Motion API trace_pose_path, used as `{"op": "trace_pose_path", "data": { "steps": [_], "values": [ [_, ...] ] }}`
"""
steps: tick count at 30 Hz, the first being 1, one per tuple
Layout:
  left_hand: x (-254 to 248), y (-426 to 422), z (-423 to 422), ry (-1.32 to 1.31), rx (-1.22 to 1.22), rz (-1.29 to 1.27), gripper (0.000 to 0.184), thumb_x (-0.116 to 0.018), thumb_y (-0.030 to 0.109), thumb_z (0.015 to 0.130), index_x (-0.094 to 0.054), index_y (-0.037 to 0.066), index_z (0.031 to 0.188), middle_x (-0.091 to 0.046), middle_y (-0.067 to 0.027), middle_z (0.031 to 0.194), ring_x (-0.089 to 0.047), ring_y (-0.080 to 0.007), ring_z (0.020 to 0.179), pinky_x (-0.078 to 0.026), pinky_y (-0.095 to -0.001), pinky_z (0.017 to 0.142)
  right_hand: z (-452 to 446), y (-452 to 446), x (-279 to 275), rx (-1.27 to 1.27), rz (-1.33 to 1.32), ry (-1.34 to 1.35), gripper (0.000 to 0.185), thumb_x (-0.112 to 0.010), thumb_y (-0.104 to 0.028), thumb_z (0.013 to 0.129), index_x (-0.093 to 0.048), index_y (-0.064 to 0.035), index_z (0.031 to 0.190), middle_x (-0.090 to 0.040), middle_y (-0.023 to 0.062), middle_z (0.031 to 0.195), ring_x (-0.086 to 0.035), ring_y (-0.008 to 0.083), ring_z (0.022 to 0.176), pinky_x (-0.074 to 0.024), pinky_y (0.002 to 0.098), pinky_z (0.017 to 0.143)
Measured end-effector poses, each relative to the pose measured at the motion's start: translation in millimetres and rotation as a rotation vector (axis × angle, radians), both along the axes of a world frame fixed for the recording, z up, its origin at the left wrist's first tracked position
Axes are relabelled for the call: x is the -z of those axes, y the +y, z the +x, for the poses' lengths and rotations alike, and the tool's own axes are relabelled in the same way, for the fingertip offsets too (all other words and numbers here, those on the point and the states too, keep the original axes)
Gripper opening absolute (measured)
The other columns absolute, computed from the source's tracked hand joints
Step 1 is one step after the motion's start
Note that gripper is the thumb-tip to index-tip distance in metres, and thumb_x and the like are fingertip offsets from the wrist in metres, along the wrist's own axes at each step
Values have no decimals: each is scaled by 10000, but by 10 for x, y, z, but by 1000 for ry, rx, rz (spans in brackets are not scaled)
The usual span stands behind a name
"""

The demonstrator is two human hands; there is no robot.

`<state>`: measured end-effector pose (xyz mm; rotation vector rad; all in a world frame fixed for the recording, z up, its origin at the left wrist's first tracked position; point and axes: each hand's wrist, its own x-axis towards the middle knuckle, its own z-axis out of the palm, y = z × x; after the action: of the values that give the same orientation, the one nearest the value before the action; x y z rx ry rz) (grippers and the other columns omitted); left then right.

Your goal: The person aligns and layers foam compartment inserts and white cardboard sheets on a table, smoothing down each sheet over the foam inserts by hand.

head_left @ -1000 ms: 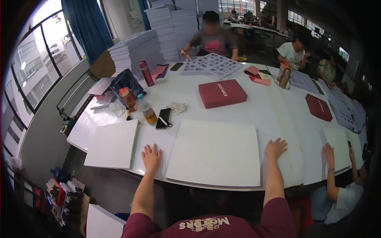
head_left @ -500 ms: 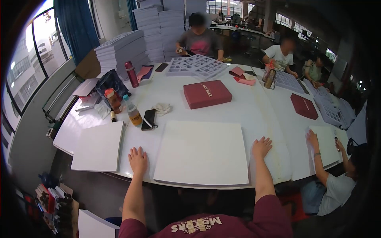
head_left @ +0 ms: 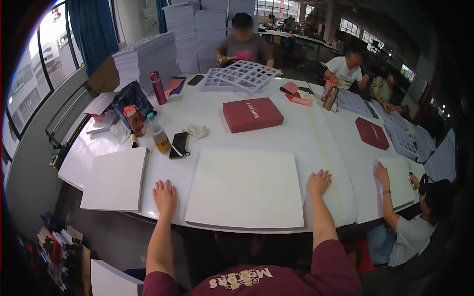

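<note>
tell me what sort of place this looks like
Probably a packaging workshop: tall pale-grey stacks of flat pieces stand at the back, while pale-grey trays with grid compartments and a dark-red rectangular box lie in front of them.

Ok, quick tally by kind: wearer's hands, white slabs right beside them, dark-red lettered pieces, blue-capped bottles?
Wearer's hands: 2
White slabs: 2
Dark-red lettered pieces: 2
Blue-capped bottle: 1
Total: 7

A blue curtain (head_left: 93,39) hangs beside bright windows (head_left: 48,49) above a grey wall (head_left: 30,153)
</note>
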<state>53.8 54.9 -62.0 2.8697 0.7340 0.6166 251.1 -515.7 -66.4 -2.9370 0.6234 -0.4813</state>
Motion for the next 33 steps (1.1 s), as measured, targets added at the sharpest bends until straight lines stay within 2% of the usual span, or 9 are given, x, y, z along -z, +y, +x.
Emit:
{"op": "trace_pose_path", "data": {
  "steps": [6, 24, 33],
  "values": [
    [-12, 0, 7, -8, -3, -9, 433, -543, 285, 960, -550, 67, 1334, -482, -237, 1434, -374, -395, 1393, -267, -528, 1147, 29, -9, -3, -1, -25, 16, 532, -522, -344, 963, -484, -5, 1371, -412, 234, 1481, -337, 425, 1399, -264, 525, 1146],
    [25, 35, 26, 26, -22, -25, 440, -545, 280, 958, -532, 90, 1355, -456, -205, 1469, -358, -360, 1414, -259, -501, 1159, 20, -8, 11, -11, -55, -25, 489, -527, -328, 962, -513, -10, 1334, -442, 224, 1455, -359, 401, 1387, -290, 514, 1125],
    [-68, -4, 2, 38, -21, -33, 438, -533, 273, 962, -534, 61, 1345, -466, -211, 1458, -367, -363, 1405, -253, -494, 1165, 11, -9, -2, -16, -32, -2, 491, -516, -336, 972, -509, -11, 1340, -421, 224, 1472, -332, 395, 1402, -262, 501, 1143]
  ]
}}
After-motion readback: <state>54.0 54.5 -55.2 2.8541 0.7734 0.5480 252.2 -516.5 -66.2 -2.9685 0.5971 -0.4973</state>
